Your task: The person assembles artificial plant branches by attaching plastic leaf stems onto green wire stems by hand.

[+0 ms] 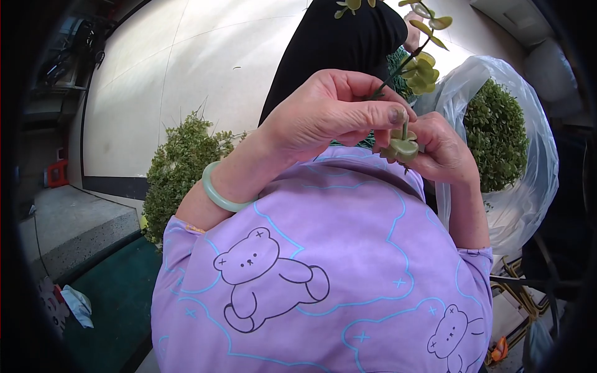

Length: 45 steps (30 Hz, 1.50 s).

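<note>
My left hand [320, 118], with a pale green bangle [222, 188] on its wrist, is closed in a pinch around a thin-stemmed leafy sprig [421, 76]. Rounded yellow-green leaves spread upward from the sprig past the top of the view. Against it, my right hand [443, 149] is closed around a small cluster of round green leaves [403, 148] with a short green stem. The fingertips of both hands almost meet there. Whether the cluster and the sprig are one piece, I cannot tell. Behind my fingers, some dark green netting-like material [398, 62] shows in part.
To the left is a bushy mass of small-leaved greenery [186, 155]. On the right, more dense greenery [495, 133] sits in a clear plastic bag [528, 205]. A red stool-like object [57, 171] stands far left, near a stone step [87, 217].
</note>
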Motion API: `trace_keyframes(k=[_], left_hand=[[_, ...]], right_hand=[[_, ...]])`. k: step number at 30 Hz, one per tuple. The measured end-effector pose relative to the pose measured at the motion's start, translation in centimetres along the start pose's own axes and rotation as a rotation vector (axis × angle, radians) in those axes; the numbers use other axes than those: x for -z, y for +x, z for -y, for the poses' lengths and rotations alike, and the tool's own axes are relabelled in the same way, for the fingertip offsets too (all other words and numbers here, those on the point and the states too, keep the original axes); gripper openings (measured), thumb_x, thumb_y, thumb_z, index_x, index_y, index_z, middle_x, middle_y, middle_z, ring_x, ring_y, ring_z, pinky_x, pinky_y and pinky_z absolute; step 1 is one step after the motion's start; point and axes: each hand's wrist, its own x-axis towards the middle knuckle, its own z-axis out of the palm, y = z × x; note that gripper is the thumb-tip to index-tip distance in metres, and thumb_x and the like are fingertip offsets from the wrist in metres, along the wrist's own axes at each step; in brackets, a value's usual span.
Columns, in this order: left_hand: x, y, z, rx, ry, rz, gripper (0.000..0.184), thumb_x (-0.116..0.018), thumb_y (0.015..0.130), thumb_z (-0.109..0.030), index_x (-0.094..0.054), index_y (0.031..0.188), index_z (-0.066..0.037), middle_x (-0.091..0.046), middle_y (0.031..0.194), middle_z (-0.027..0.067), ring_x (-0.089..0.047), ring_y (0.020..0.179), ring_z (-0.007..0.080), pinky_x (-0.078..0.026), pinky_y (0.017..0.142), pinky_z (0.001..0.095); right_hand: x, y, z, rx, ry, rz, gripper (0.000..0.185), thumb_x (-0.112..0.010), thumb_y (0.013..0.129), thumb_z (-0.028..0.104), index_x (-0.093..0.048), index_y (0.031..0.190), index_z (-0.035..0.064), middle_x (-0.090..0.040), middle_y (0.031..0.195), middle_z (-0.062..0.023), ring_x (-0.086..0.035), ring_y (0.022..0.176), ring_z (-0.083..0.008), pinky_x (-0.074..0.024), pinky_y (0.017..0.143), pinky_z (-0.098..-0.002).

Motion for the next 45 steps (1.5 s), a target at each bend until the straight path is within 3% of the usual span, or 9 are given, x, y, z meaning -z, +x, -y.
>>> trace_keyframes(k=[5,8,12,16,18,30,36,40,45], left_hand=[[-0.3,-0.4,-0.4,-0.016,0.069,-0.007,0.022,-0.065,0.082,-0.014,-0.062,0.095,0.003,-0.062,0.076,0.0037,-0.055,0.065,0.0052,-0.039,0.053,0.0160],[-0.4,-0.4,0.0,-0.082,0.037,-0.051,0.018,-0.066,0.080,-0.010,-0.063,0.093,0.002,-0.064,0.080,0.0054,-0.056,0.066,0.0052,-0.043,0.056,0.0165],[-0.5,-0.2,-0.2,-0.185,0.072,-0.164,0.015,-0.068,0.078,-0.006,-0.064,0.091,0.000,-0.065,0.083,0.0054,-0.055,0.065,0.0050,-0.044,0.058,0.0163],[-1.9,0.1,-0.3,-0.276,0.065,-0.209,0.013,-0.069,0.077,-0.004,-0.064,0.089,-0.001,-0.065,0.080,0.0042,-0.055,0.064,0.0046,-0.043,0.056,0.0156],[-2.2,0.4,-0.4,-0.314,0.037,-0.185,0.013,-0.069,0.077,-0.004,-0.064,0.088,-0.001,-0.065,0.080,0.0040,-0.055,0.063,0.0045,-0.043,0.054,0.0153],[-2.2,0.0,-0.3,-0.380,0.085,-0.244,0.014,-0.070,0.076,-0.005,-0.065,0.088,0.000,-0.064,0.075,0.0041,-0.055,0.062,0.0052,-0.043,0.054,0.0176],[-1.7,-0.2,-0.6,-0.302,0.062,-0.167,0.023,-0.053,0.089,-0.016,-0.053,0.105,0.000,-0.060,0.077,0.0073,-0.043,0.056,0.0048,-0.037,0.055,0.0171],[-0.1,-0.9,-1.2,-0.240,-0.090,-0.121,0.025,-0.040,0.093,-0.019,-0.046,0.109,-0.001,-0.058,0.081,0.0116,-0.034,0.051,0.0041,-0.031,0.050,0.0173],[0.0,-0.8,-0.4,-0.280,0.012,-0.186,0.023,-0.045,0.093,-0.016,-0.052,0.108,0.000,-0.058,0.083,0.0107,-0.036,0.047,0.0032,-0.030,0.044,0.0156]], right_hand=[[0.4,0.0,-0.1,-0.061,0.031,0.076,0.013,-0.059,0.073,0.001,-0.061,0.086,0.0017,-0.058,0.059,-0.0063,-0.056,0.048,-0.0182,-0.0450,0.050,-0.0283],[1.1,-0.1,0.0,-0.193,0.001,0.177,0.023,-0.061,0.073,0.006,-0.061,0.095,0.0024,-0.062,0.071,-0.0087,-0.061,0.062,-0.0217,-0.0477,0.060,-0.0312],[3.7,-0.6,1.8,0.160,-0.317,-0.207,0.049,-0.067,0.069,0.014,-0.054,0.114,-0.0001,-0.060,0.106,-0.0155,-0.057,0.099,-0.0280,-0.0402,0.089,-0.0358],[1.2,-0.7,4.1,0.124,0.118,-0.546,0.038,-0.070,0.070,0.013,-0.059,0.104,-0.0015,-0.063,0.098,-0.0103,-0.059,0.094,-0.0187,-0.0414,0.088,-0.0312],[-0.4,0.3,4.3,0.088,0.011,-0.598,0.025,-0.067,0.071,0.003,-0.060,0.095,-0.0001,-0.063,0.086,-0.0062,-0.059,0.084,-0.0146,-0.0446,0.078,-0.0250],[-2.7,1.2,2.4,0.065,0.943,-0.506,0.015,-0.057,0.081,0.002,-0.057,0.096,0.0008,-0.053,0.112,-0.0114,-0.051,0.097,-0.0142,-0.0408,0.085,-0.0282],[-2.2,0.6,3.0,0.158,0.773,-0.564,0.014,-0.052,0.082,0.002,-0.048,0.096,0.0013,-0.054,0.109,-0.0130,-0.052,0.094,-0.0135,-0.0382,0.090,-0.0297],[-1.8,-0.2,3.0,0.295,0.671,-0.568,0.016,-0.050,0.082,-0.001,-0.046,0.097,0.0014,-0.053,0.089,-0.0063,-0.053,0.080,-0.0106,-0.0337,0.098,-0.0363],[-2.2,-0.3,3.3,0.329,0.625,-0.761,0.016,-0.055,0.081,-0.005,-0.052,0.097,-0.0006,-0.053,0.086,-0.0047,-0.051,0.073,-0.0084,-0.0435,0.082,-0.0277]])
